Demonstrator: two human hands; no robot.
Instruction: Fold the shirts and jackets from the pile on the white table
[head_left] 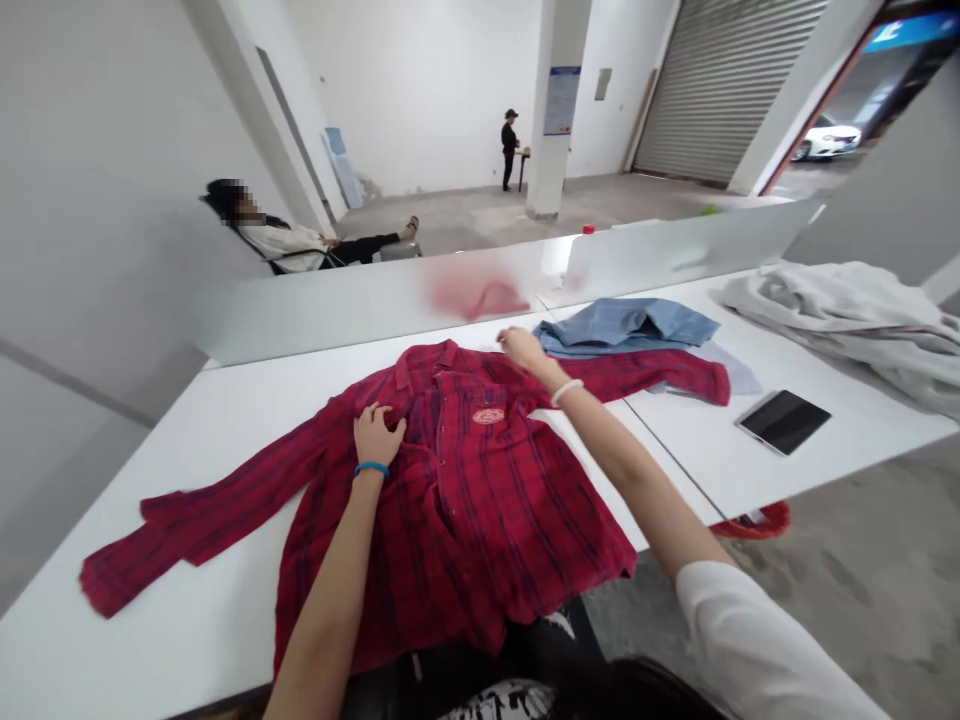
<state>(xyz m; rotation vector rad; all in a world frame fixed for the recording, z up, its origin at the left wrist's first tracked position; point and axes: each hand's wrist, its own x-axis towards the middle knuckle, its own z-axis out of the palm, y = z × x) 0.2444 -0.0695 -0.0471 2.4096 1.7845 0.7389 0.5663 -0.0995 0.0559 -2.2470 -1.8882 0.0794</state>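
Note:
A red plaid shirt (pixel 510 480) with dark stripes and a round pale chest emblem lies spread front up on the white table (pixel 172 420). Its sleeves reach out to both sides, and the lower hem hangs at the near edge. My left hand (pixel 379 437), with a blue wristband, rests on the chest beside the collar; its fingers are bent with the thumb apart. Over the shoulder at the right of the collar is my right hand (pixel 523 350), wearing a white band. Its fingers are curled together; anything between them is hidden.
Folded blue cloth (pixel 630 325) lies behind the right sleeve. A tablet (pixel 785 421) and a pale grey garment heap (pixel 855 300) are farther right. A frosted divider (pixel 322 310) borders the table's back. Below sits a red basket (pixel 772 522). Beyond are a reclining person (pixel 289 240) and a standing person (pixel 509 150).

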